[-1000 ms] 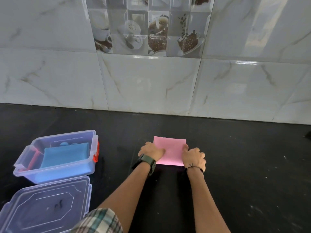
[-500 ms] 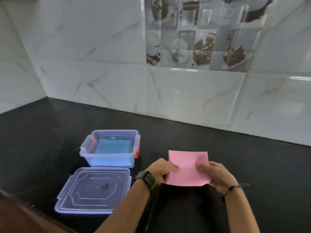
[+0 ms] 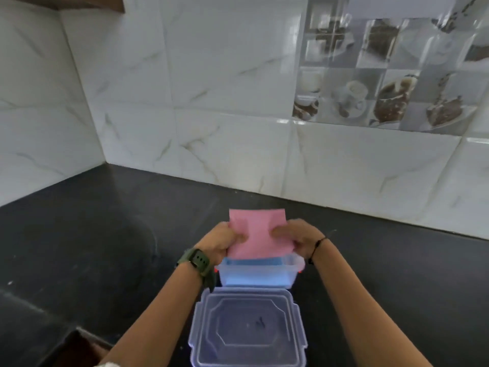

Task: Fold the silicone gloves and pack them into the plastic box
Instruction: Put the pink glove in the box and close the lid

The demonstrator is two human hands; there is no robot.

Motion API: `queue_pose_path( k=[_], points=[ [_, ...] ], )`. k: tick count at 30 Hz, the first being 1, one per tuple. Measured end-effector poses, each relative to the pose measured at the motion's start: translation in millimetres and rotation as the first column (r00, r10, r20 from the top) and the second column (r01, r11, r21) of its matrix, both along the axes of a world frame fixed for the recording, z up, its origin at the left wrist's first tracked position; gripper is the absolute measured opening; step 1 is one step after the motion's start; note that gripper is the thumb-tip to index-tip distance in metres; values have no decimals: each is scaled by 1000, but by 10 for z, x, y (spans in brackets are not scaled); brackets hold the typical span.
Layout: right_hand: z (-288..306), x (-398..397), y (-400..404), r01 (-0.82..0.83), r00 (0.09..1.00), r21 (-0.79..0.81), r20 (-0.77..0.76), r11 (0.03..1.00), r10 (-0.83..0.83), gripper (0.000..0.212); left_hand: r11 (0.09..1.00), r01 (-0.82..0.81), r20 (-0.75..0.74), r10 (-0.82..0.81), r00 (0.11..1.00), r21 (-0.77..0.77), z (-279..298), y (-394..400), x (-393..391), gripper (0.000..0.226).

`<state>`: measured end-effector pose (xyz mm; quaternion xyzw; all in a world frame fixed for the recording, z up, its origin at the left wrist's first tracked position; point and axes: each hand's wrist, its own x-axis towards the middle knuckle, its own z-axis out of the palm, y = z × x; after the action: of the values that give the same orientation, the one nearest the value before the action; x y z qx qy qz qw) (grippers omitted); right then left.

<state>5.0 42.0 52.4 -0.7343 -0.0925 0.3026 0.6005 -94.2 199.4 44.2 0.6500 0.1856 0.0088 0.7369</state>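
Pink glove (image 3: pixel 258 233), pinched by both hands, hides most of box (image 3: pixel 259 274).

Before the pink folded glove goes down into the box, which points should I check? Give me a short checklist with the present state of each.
1. Both hands grip the glove: ok. The left hand and right hand pinch the pink folded glove at its sides.
2. Glove folded flat: ok, it shows a neat rectangle.
3. Glove over the opening: ok, it hangs above the plastic box.
4. Box open: ok. The lid lies on the counter in front of it.
5. Room inside: cannot tell. A blue folded glove already lies inside.
6. Box latches out of the way: cannot tell.
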Motion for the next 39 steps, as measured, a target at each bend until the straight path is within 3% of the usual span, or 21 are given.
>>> queue_pose_path(
  k=[2,3,4,6,7,8,10,13,15,16,18,19,21,22,24,26,29,32,34,37,39],
  points=[
    [-155,-22,165,29,990,-320,137,947,16,39,986,85,-58,-77,995,141,-95,109,67,49],
    [-217,-55,214,61,978,-451,205,890,37,48,948,127,-128,-92,987,293,-134,121,120,63],
    [-269,-91,248,102,966,-527,257,844,44,57,837,150,-208,-45,977,526,-172,106,164,73],
    [-329,-146,303,148,949,-588,310,795,53,75,372,106,-135,53,989,922,-256,-13,180,73],
    [-341,-172,321,161,940,-623,334,765,74,83,131,45,-47,11,999,990,-297,-83,174,67],
    [-359,-196,330,181,920,-666,375,723,115,86,-35,1,-3,-65,998,999,-338,-131,161,59],
    [-414,-236,340,266,826,-736,507,622,246,71,-198,52,-93,-205,974,979,-433,-122,162,45],
    [-476,-244,362,280,661,-833,528,476,534,45,-183,218,-266,-298,917,959,-460,5,187,40],
    [-438,-237,363,221,620,-886,451,408,643,48,-84,290,-301,-357,884,953,-383,54,178,39],
    [-398,-248,354,216,619,-883,454,418,641,50,-40,288,-281,-378,882,957,-335,63,151,39],
    [-328,-325,269,247,604,-800,568,546,559,56,44,130,-100,-415,904,991,-271,79,26,38],
    [-310,-411,182,282,546,-717,667,638,508,57,71,-20,49,-431,901,997,-296,101,-86,39],
    [-370,-655,-85,328,335,-537,836,777,435,50,58,-315,305,-464,832,947,-470,187,-393,36],
    [-441,-786,-255,316,230,-467,882,826,410,45,39,-400,365,-496,788,916,-602,247,-573,31],
    [-619,-1004,-601,234,147,-442,896,866,418,41,-30,-418,319,-599,735,908,-867,381,-927,26],
    [-801,-1101,-878,145,152,-531,846,835,512,43,-153,-274,106,-666,739,949,-1029,527,-1166,36],
    [-1025,-1076,-1112,26,219,-706,695,707,685,52,-322,0,-209,-614,761,947,-1060,637,-1295,63],
    [-1169,-972,-1203,-64,281,-773,593,631,755,59,-354,32,-257,-610,749,935,-1059,623,-1300,68],
    [-1183,-946,-1159,-99,317,-735,616,671,721,56,-334,40,-252,-624,739,942,-1065,618,-1294,64],
    [-1186,-956,-1138,-63,448,-555,727,830,520,47,-288,-3,-189,-635,749,958,-1049,591,-1311,38],
    [-1185,-1006,-1167,-12,580,-377,752,926,314,42,-169,-51,-68,-630,773,984,-1115,553,-1362,12]
  ],
)
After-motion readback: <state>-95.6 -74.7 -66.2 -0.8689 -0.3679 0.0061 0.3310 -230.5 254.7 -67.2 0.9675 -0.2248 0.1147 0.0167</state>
